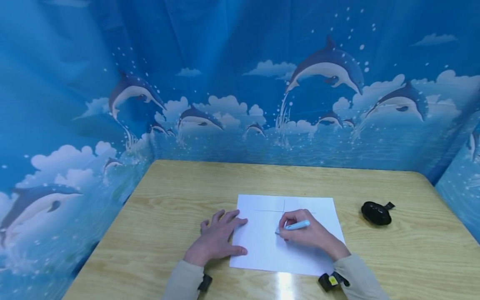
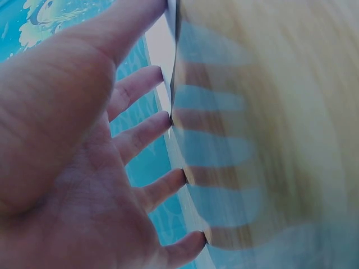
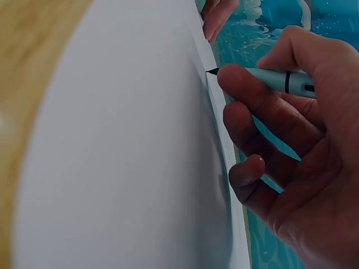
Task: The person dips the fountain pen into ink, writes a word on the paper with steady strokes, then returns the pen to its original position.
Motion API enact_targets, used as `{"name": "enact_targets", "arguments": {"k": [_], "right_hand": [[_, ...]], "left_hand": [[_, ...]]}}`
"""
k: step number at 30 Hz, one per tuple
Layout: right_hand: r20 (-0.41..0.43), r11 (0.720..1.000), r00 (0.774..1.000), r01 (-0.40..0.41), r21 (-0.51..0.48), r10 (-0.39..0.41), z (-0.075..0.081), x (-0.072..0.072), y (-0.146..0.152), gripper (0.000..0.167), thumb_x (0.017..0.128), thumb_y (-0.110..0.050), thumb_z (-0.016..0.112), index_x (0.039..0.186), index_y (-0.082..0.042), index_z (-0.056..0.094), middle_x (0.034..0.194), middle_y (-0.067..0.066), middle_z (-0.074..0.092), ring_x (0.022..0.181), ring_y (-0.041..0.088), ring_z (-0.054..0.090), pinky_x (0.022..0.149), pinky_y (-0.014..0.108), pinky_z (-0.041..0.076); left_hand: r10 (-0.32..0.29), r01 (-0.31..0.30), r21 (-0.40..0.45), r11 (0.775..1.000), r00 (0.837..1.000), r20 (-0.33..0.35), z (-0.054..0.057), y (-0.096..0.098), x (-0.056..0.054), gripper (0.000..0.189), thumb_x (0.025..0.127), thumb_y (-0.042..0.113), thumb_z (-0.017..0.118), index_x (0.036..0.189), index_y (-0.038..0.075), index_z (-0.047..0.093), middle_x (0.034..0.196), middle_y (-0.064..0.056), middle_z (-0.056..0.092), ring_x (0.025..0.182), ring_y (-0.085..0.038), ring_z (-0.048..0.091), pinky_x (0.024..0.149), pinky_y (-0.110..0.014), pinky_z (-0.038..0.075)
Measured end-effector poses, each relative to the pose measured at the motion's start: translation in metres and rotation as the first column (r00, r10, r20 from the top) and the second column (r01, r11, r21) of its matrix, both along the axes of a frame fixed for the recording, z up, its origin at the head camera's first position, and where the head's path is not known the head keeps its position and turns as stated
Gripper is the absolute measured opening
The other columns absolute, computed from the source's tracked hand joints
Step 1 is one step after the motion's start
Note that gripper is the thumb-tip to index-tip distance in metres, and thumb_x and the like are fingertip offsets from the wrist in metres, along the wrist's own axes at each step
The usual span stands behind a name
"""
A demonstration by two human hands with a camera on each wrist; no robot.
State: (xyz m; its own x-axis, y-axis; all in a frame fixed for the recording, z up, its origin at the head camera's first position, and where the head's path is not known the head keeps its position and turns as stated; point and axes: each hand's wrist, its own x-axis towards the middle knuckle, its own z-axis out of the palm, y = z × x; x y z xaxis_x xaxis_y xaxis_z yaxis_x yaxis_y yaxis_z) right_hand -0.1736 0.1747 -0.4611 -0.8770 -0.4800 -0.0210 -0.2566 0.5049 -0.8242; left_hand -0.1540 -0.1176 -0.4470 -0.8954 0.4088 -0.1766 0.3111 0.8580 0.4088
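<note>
A white sheet of paper [image 1: 258, 246] lies on the wooden table, with a thin vertical line crossing a horizontal one near its top. My right hand [image 1: 305, 229] pinches a light blue pen [image 1: 298, 225] over the middle of the sheet. In the right wrist view the dark tip of the pen [image 3: 272, 78] is right at the paper surface [image 3: 123, 134]. At the sheet's left edge, my left hand [image 1: 215, 239] is spread, thumb and index fingertip on the paper. The left wrist view shows the left hand [image 2: 84, 162] with its fingertips down on the tabletop side.
A small glossy black oval object with a tab [image 1: 376, 213] sits on the table [image 1: 180, 187] to the right of the paper. Behind and beside the table hangs a blue curtain [image 1: 232, 83] printed with dolphins. Dark devices are strapped to both wrists.
</note>
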Motion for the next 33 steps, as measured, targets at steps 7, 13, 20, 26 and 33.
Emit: {"name": "enact_targets", "arguments": {"k": [7, 13, 20, 26, 33], "right_hand": [[-0.005, 1.0, 1.0, -0.017, -0.019, 0.016, -0.001, 0.001, -0.002, 0.002, 0.086, -0.012, 0.074, 0.087, -0.012, 0.073, 0.063, -0.007, 0.069, 0.051, 0.001, 0.049, 0.049, 0.016, 0.038], [0.047, 0.996, 0.998, -0.048, -0.069, 0.051, -0.001, 0.004, -0.003, 0.003, 0.089, -0.012, 0.074, 0.088, -0.009, 0.073, 0.066, 0.0, 0.072, 0.052, 0.001, 0.047, 0.05, 0.016, 0.036], [0.092, 0.992, 0.992, -0.074, -0.106, 0.084, 0.001, 0.006, -0.006, 0.005, 0.09, -0.012, 0.074, 0.089, -0.007, 0.073, 0.067, 0.006, 0.073, 0.052, 0.002, 0.05, 0.05, 0.017, 0.038], [0.107, 0.992, 0.99, -0.087, -0.094, 0.097, -0.001, 0.007, -0.007, 0.005, 0.091, -0.013, 0.073, 0.089, -0.009, 0.074, 0.068, 0.003, 0.074, 0.053, 0.003, 0.053, 0.051, 0.017, 0.041], [0.107, 0.989, 0.987, -0.11, -0.104, 0.121, -0.001, 0.009, -0.011, 0.006, 0.092, -0.013, 0.072, 0.089, -0.008, 0.074, 0.068, 0.004, 0.074, 0.054, 0.002, 0.055, 0.052, 0.017, 0.044]], "left_hand": [[0.004, -0.004, 0.0, 1.0, 1.0, -0.001, 0.001, 0.0, 0.001, 0.08, 0.078, 0.06, 0.08, 0.147, 0.029, 0.055, 0.165, -0.004, 0.038, 0.151, -0.047, 0.026, 0.106, -0.085, 0.024], [0.004, -0.004, -0.005, 1.0, 1.0, -0.002, 0.0, 0.001, 0.001, 0.079, 0.079, 0.06, 0.08, 0.147, 0.029, 0.055, 0.165, -0.005, 0.038, 0.151, -0.048, 0.026, 0.106, -0.084, 0.025], [0.008, -0.008, -0.008, 1.0, 1.0, 0.002, 0.0, 0.001, 0.0, 0.079, 0.079, 0.06, 0.08, 0.147, 0.029, 0.055, 0.165, -0.005, 0.037, 0.151, -0.048, 0.027, 0.107, -0.084, 0.024], [0.009, -0.009, -0.009, 1.0, 1.0, 0.008, -0.002, 0.002, 0.0, 0.079, 0.079, 0.061, 0.08, 0.147, 0.03, 0.055, 0.165, -0.004, 0.037, 0.151, -0.047, 0.026, 0.107, -0.084, 0.024], [0.01, -0.01, -0.014, 1.0, 1.0, -0.008, 0.001, 0.001, 0.001, 0.079, 0.078, 0.06, 0.08, 0.146, 0.03, 0.055, 0.164, -0.004, 0.038, 0.151, -0.047, 0.028, 0.106, -0.085, 0.026]]}}
